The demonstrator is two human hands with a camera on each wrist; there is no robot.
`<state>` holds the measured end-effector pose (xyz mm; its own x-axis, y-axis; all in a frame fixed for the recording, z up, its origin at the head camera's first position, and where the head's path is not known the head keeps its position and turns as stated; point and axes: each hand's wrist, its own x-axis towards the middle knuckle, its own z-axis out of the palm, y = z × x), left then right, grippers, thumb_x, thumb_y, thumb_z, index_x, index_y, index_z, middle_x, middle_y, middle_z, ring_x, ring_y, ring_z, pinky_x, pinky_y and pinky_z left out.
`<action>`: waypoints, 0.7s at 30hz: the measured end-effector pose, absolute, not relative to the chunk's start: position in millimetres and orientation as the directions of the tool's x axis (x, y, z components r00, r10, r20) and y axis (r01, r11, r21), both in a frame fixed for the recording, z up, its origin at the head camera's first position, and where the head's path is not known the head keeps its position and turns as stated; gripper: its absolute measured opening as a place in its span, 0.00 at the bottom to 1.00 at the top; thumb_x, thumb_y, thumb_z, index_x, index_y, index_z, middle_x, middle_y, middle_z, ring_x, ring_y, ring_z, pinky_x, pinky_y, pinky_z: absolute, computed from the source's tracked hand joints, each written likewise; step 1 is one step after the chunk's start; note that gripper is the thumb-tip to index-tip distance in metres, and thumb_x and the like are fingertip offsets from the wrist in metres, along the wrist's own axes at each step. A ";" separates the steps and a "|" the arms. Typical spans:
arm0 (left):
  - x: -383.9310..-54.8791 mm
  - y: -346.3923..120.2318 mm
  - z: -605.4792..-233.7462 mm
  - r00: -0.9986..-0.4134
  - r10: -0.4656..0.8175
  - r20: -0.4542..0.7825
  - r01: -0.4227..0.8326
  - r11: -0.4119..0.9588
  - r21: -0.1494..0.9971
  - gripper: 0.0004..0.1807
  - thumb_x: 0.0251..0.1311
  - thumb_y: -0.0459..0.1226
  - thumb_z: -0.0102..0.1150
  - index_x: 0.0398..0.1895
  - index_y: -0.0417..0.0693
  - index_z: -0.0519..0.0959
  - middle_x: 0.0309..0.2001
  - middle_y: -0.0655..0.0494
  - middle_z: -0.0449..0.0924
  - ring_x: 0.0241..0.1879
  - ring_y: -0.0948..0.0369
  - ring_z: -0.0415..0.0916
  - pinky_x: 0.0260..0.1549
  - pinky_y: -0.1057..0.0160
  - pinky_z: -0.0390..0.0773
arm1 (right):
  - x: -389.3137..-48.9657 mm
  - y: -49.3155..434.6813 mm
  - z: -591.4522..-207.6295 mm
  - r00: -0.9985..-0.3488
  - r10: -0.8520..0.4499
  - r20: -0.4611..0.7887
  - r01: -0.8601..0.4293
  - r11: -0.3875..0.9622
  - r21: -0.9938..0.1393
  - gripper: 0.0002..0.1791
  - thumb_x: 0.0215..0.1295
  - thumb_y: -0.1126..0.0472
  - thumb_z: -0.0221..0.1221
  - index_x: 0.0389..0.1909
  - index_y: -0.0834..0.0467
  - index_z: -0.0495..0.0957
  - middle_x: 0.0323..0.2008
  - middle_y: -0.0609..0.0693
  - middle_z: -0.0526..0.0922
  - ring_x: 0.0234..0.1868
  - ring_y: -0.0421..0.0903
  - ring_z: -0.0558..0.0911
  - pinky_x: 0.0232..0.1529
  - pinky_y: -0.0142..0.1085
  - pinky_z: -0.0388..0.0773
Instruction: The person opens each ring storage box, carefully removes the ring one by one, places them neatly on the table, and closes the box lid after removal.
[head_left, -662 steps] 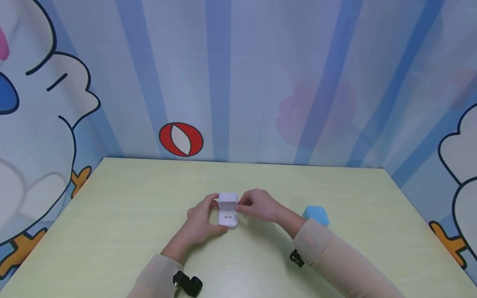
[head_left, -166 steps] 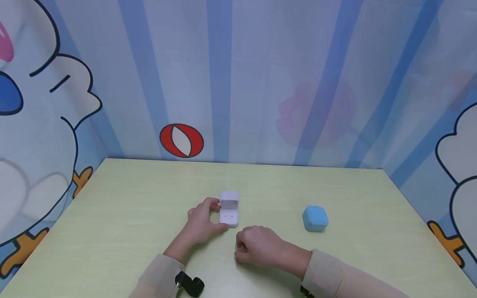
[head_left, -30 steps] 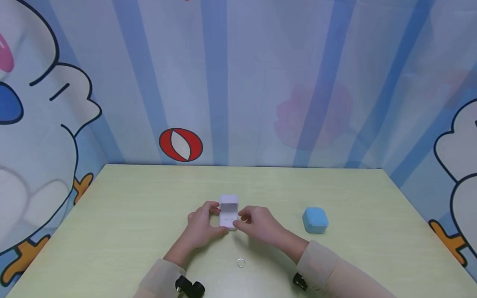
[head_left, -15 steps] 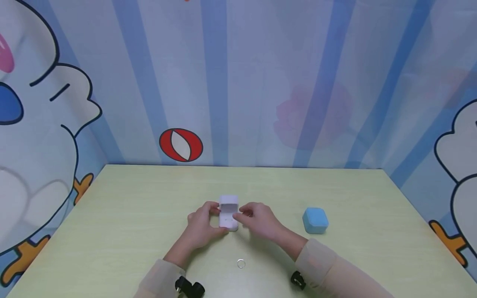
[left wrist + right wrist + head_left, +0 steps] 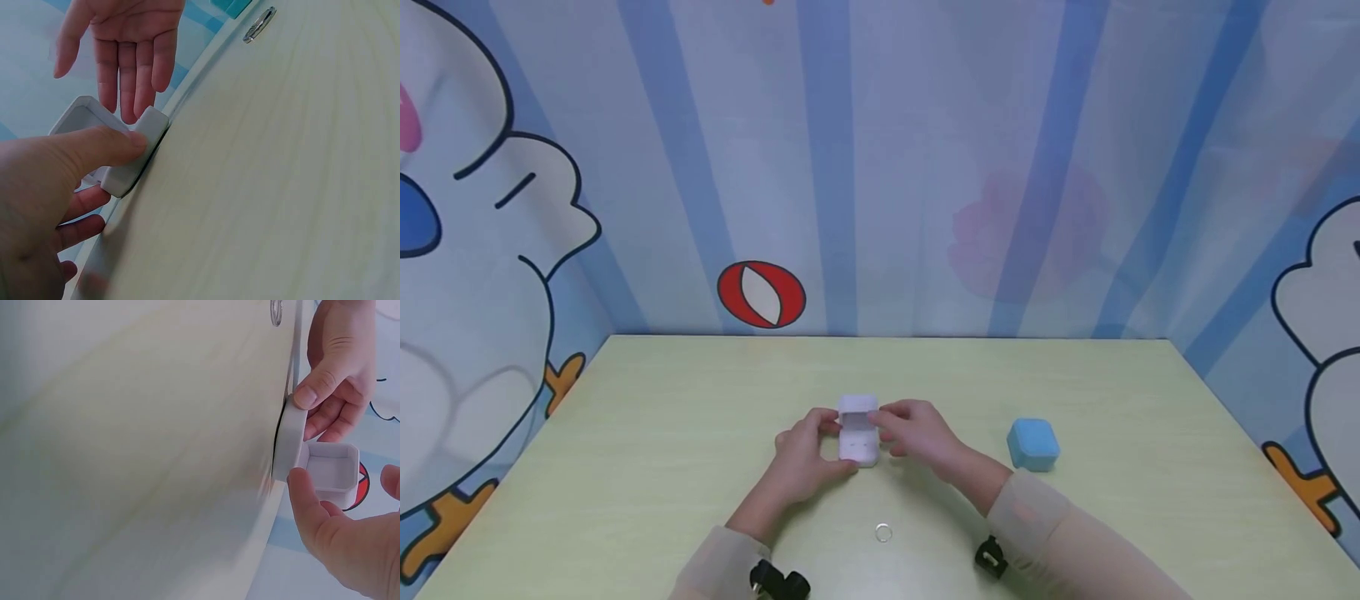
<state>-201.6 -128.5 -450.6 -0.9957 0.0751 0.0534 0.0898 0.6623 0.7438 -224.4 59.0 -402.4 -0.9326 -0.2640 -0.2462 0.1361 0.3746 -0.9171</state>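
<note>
A small white ring box (image 5: 858, 450) stands on the table with its lid (image 5: 332, 469) raised. Its cushion shows bare slits in the head view. My left hand (image 5: 805, 458) grips the box from the left, thumb on the front of the base (image 5: 137, 159) and fingers behind. On the other side is my right hand (image 5: 925, 433), thumb and fingertips right at the lid's edge in the head view. The left wrist view shows that hand's fingers (image 5: 128, 75) straight, palm in sight. A silver ring (image 5: 883, 532) lies on the table in front of the box.
A light blue rounded box (image 5: 1033, 444) sits on the table (image 5: 700, 400) to the right of my right hand. Behind the table's far edge hangs a blue striped backdrop (image 5: 895, 167) with cartoon prints, which continues on both sides.
The ring was in the box 22 s ago and now lies on the table, released from my right hand. Over the last second that hand has risen from the base to the lid.
</note>
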 end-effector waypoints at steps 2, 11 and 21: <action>-202.0 -128.7 -451.4 -0.995 0.081 0.060 0.099 0.664 0.741 0.38 0.43 0.44 0.75 0.58 0.45 0.68 0.49 0.54 0.80 0.52 0.53 0.71 0.57 0.47 0.54 | -225.2 58.1 -402.6 -0.928 -0.264 -0.263 0.157 0.361 -0.919 0.30 0.65 0.47 0.57 0.57 0.67 0.71 0.54 0.61 0.77 0.46 0.51 0.82 0.43 0.41 0.81; -201.7 -129.5 -451.0 -0.993 0.085 0.079 0.116 0.667 0.736 0.38 0.42 0.42 0.75 0.57 0.44 0.68 0.48 0.54 0.80 0.51 0.53 0.72 0.56 0.47 0.54 | -230.4 56.0 -404.1 -0.916 -0.273 -0.294 0.193 0.343 -0.919 0.31 0.65 0.47 0.56 0.57 0.67 0.71 0.54 0.61 0.77 0.46 0.51 0.82 0.45 0.42 0.81; -202.3 -129.1 -451.6 -0.992 0.090 0.087 0.125 0.667 0.734 0.37 0.42 0.42 0.75 0.57 0.44 0.68 0.47 0.54 0.80 0.51 0.53 0.72 0.56 0.46 0.55 | -238.3 53.5 -405.9 -0.916 -0.269 -0.297 0.200 0.336 -0.920 0.30 0.65 0.47 0.56 0.57 0.68 0.71 0.54 0.61 0.78 0.46 0.51 0.83 0.46 0.43 0.80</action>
